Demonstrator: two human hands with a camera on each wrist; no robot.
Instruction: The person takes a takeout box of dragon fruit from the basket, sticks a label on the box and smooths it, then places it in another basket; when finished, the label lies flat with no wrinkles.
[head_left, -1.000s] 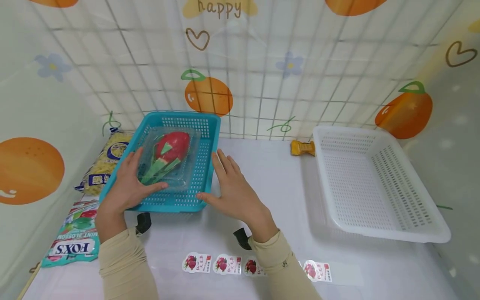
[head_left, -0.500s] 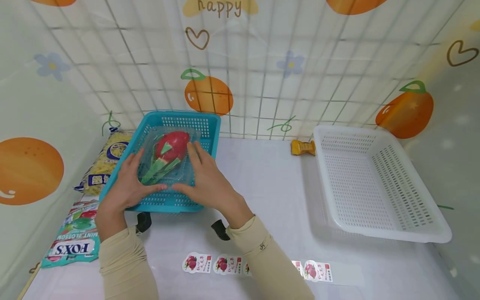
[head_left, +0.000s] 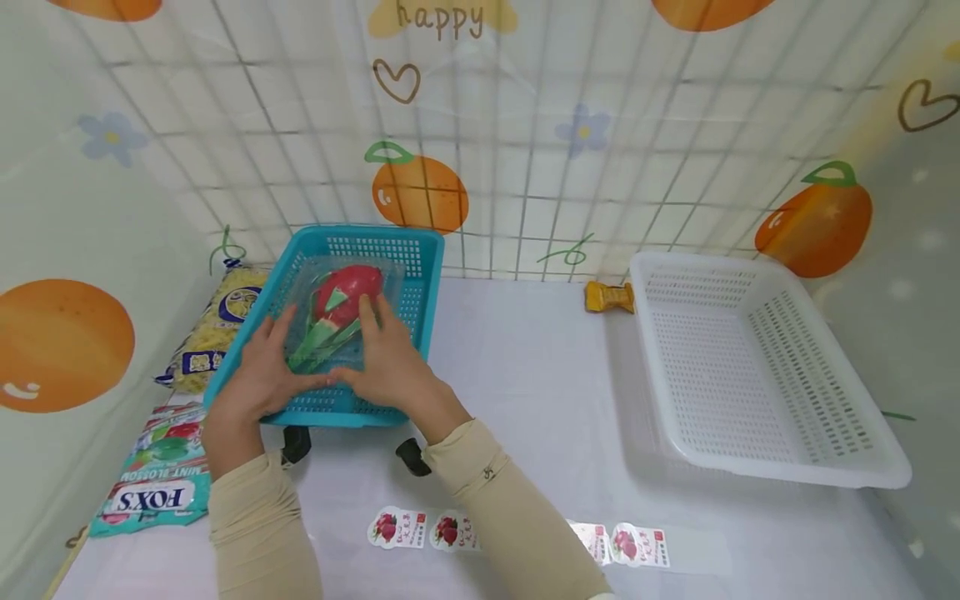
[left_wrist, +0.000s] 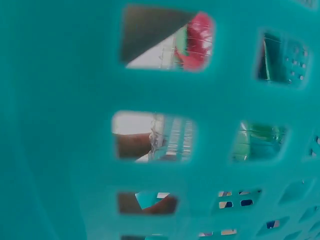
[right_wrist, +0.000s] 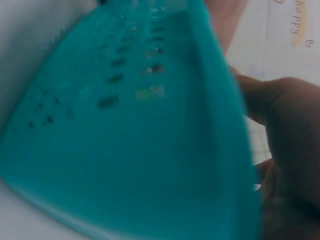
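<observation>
In the head view a clear plastic box (head_left: 390,321) lies in a teal basket (head_left: 431,258), with a red, green-leaved dragon fruit (head_left: 347,293) inside it. At the box's left side is my left hand (head_left: 262,367), its fingers extended and the thumb reaching along the near side. My right hand (head_left: 393,358) lies over the right part, fingertips over the fruit; whether they touch the lid I cannot tell. Both thumb tips nearly meet. Through the teal wall's holes, the left wrist view shows the dragon fruit (left_wrist: 197,42). In the right wrist view the basket wall (right_wrist: 150,165) hides most of the box.
A white basket (head_left: 750,383) stands at the right, beside a small yellow wrapped candy (head_left: 609,297). Left of the teal basket lie a pasta bag (head_left: 217,333) and a teal FOX'S bag (head_left: 153,492). Dragon fruit stickers (head_left: 397,528) line the near table; a wire grid (head_left: 510,208) is behind.
My right hand has moved left from the teal basket's right rim to over the box, close to my left hand. The left hand, box and basket have stayed nearly in place.
</observation>
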